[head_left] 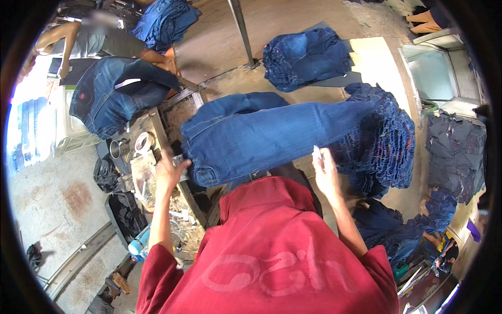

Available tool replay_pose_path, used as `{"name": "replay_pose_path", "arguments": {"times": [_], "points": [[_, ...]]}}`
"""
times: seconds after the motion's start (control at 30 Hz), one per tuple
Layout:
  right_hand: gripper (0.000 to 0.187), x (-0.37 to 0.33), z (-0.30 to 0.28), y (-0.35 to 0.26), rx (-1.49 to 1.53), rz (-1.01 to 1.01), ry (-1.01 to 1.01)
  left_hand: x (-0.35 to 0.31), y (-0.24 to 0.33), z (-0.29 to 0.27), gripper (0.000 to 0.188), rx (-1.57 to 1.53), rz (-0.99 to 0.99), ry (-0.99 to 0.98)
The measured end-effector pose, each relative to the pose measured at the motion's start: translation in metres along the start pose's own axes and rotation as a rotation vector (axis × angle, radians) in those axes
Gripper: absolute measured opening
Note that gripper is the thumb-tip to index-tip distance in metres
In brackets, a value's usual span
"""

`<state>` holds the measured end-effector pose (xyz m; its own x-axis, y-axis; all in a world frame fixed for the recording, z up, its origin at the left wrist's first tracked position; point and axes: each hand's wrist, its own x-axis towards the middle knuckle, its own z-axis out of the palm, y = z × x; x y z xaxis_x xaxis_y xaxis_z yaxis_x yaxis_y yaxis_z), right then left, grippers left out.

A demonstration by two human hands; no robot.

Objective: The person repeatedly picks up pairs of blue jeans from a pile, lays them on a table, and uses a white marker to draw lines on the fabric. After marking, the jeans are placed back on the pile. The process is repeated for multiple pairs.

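A pair of blue jeans (277, 133) stretches sideways in front of me, one leg reaching right onto a stack of denim (384, 138). At the waist end on the left, my left hand (168, 175) is beside the bench edge, thumb and fingers apart. A small silvery thing (179, 161) shows between them; whether the hand touches it is unclear. Just below the jeans' lower edge, my right hand (327, 175) is closed with a small white thing (316, 152) pinched at the fingertips. Its kind is too small to make out.
A worn workbench (157, 131) at left bears a tape roll (144, 142) and a metal mug (119, 149). Beyond it, a person (107, 42) sits by more jeans (117, 94). Folded jeans (308, 57) lie ahead near a metal post (243, 34). Dark garments (454, 154) are at right.
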<state>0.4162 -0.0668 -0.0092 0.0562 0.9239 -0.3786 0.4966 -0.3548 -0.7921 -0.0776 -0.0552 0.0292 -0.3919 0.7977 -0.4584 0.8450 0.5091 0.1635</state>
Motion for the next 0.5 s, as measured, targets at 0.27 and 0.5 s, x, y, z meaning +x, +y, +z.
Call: {"name": "replay_pose_path", "arguments": {"times": [0.27,0.5], "points": [[0.022,-0.004,0.029,-0.045,-0.020,-0.062,0.126,0.013,0.114,0.055,0.038,-0.169,0.688,0.284],[0.034,-0.007,0.109,-0.082,-0.022,-0.526,0.324,0.062,0.093,0.087,0.023,-0.163,0.839,0.201]]}}
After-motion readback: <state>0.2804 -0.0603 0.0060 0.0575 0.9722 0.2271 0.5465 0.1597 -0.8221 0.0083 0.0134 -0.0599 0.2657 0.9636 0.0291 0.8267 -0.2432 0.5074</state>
